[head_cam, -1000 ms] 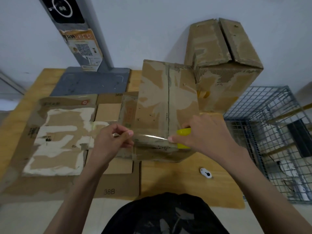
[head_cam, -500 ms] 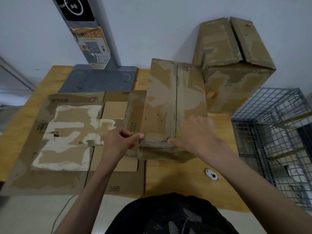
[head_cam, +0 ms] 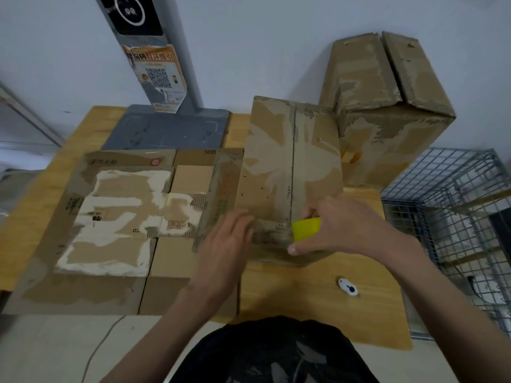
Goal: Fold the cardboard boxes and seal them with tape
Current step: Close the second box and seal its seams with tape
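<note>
On table [head_cam: 318, 299], centre: folded box [head_cam: 290, 167], flaps closed
Left hand [head_cam: 226, 244]: fingers flat, pressing box's near-left top edge
Right hand [head_cam: 343, 228]: curled round yellow tape roll [head_cam: 305, 229] at box's near seam
Right of box: second box [head_cam: 387, 111]

On a wooden table [head_cam: 318, 294], the left hand [head_cam: 225, 244] presses flat on the near end of a worn brown cardboard box [head_cam: 290, 172], while the right hand [head_cam: 343, 225] grips a yellow tape dispenser [head_cam: 305, 229] at its centre seam.
</note>
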`<action>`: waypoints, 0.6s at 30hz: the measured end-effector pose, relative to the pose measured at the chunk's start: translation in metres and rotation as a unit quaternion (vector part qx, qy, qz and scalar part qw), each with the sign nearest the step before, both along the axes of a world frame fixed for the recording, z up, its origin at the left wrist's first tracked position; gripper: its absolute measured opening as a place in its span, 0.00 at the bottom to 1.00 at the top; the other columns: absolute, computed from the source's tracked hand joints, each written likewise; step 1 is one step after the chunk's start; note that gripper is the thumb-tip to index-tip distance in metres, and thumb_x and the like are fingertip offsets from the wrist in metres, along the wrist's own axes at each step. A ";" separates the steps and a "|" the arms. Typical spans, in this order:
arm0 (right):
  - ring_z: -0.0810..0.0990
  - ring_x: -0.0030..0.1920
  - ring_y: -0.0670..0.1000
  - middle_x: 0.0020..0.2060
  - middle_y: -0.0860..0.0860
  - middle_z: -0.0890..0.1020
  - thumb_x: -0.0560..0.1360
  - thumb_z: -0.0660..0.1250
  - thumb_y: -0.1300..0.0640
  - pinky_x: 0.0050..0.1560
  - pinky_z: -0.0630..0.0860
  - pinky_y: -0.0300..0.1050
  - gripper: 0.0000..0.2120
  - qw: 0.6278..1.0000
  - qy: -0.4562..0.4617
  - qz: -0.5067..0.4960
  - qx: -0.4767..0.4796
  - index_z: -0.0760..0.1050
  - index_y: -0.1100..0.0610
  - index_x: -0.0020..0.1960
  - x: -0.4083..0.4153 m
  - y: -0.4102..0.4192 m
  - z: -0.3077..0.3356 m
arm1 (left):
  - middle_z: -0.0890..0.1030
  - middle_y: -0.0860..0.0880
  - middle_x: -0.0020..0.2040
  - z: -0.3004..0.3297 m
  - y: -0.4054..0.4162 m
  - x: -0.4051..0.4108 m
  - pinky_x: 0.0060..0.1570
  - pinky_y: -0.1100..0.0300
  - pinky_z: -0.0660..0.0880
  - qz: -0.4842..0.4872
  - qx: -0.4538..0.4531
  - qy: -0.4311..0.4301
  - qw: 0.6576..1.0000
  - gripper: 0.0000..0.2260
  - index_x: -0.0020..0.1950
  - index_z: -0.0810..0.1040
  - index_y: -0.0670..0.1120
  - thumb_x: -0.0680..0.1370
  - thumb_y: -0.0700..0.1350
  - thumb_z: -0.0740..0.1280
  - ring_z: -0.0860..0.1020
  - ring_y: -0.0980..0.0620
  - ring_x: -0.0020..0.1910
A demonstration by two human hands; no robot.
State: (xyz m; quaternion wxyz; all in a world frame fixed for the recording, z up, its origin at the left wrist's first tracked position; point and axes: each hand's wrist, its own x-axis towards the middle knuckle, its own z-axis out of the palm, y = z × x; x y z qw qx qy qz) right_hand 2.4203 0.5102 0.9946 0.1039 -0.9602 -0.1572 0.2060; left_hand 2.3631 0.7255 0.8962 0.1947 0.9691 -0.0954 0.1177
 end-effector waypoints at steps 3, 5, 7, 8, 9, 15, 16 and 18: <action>0.77 0.42 0.43 0.39 0.42 0.79 0.58 0.74 0.26 0.38 0.71 0.45 0.28 0.997 0.006 -0.021 0.070 0.74 0.44 0.47 -0.007 -0.023 -0.008 | 0.62 0.43 0.80 -0.021 -0.005 -0.014 0.77 0.51 0.59 -0.041 0.063 0.031 0.997 0.29 0.79 0.63 0.40 0.84 0.58 0.51 0.60 0.47 0.79; 0.77 0.37 0.42 0.36 0.44 0.79 0.57 0.70 0.24 0.36 0.69 0.43 0.29 0.988 -0.002 -0.047 0.144 0.74 0.44 0.45 -0.014 -0.036 -0.017 | 0.51 0.45 0.83 -0.027 -0.002 -0.017 0.79 0.52 0.50 -0.050 0.095 0.041 0.993 0.33 0.82 0.52 0.42 0.84 0.62 0.48 0.50 0.49 0.82; 0.75 0.33 0.43 0.32 0.48 0.78 0.59 0.66 0.22 0.33 0.68 0.42 0.28 0.971 -0.024 -0.086 0.220 0.76 0.46 0.42 -0.022 -0.044 -0.026 | 0.46 0.46 0.83 -0.026 -0.003 -0.018 0.79 0.51 0.47 -0.057 0.108 0.046 0.991 0.35 0.83 0.46 0.43 0.84 0.63 0.48 0.46 0.50 0.82; 0.75 0.32 0.44 0.31 0.49 0.77 0.61 0.65 0.22 0.32 0.66 0.41 0.28 0.964 -0.038 -0.100 0.244 0.76 0.47 0.40 -0.024 -0.047 -0.030 | 0.45 0.46 0.83 -0.026 -0.004 -0.018 0.78 0.51 0.47 -0.061 0.112 0.050 0.991 0.35 0.83 0.45 0.43 0.83 0.64 0.49 0.45 0.49 0.82; 0.74 0.32 0.44 0.30 0.49 0.76 0.61 0.66 0.23 0.32 0.65 0.38 0.27 0.959 -0.049 -0.106 0.260 0.76 0.47 0.39 -0.025 -0.048 -0.032 | 0.44 0.46 0.83 -0.026 -0.005 -0.017 0.78 0.51 0.47 -0.062 0.116 0.056 0.990 0.36 0.83 0.44 0.43 0.83 0.64 0.49 0.44 0.49 0.82; 0.72 0.40 0.42 0.42 0.44 0.74 0.55 0.80 0.35 0.35 0.66 0.37 0.31 0.961 0.035 -0.071 0.264 0.68 0.45 0.48 -0.024 -0.059 -0.037 | 0.43 0.47 0.83 -0.026 -0.005 -0.016 0.78 0.47 0.49 -0.054 0.147 0.077 0.985 0.39 0.83 0.44 0.44 0.81 0.66 0.53 0.44 0.47 0.82; 0.72 0.44 0.41 0.45 0.42 0.74 0.59 0.81 0.39 0.38 0.67 0.38 0.29 0.961 0.030 -0.066 0.265 0.67 0.43 0.50 -0.025 -0.063 -0.043 | 0.43 0.47 0.83 -0.026 -0.005 -0.015 0.78 0.47 0.49 -0.053 0.155 0.078 0.984 0.40 0.83 0.45 0.44 0.80 0.67 0.53 0.44 0.47 0.82; 0.72 0.49 0.40 0.49 0.40 0.73 0.69 0.80 0.51 0.42 0.69 0.43 0.25 0.955 -0.008 -0.062 0.291 0.65 0.42 0.53 -0.028 -0.067 -0.057 | 0.44 0.47 0.83 -0.027 -0.005 -0.014 0.78 0.46 0.51 -0.048 0.165 0.082 0.982 0.40 0.83 0.45 0.44 0.80 0.67 0.52 0.44 0.47 0.82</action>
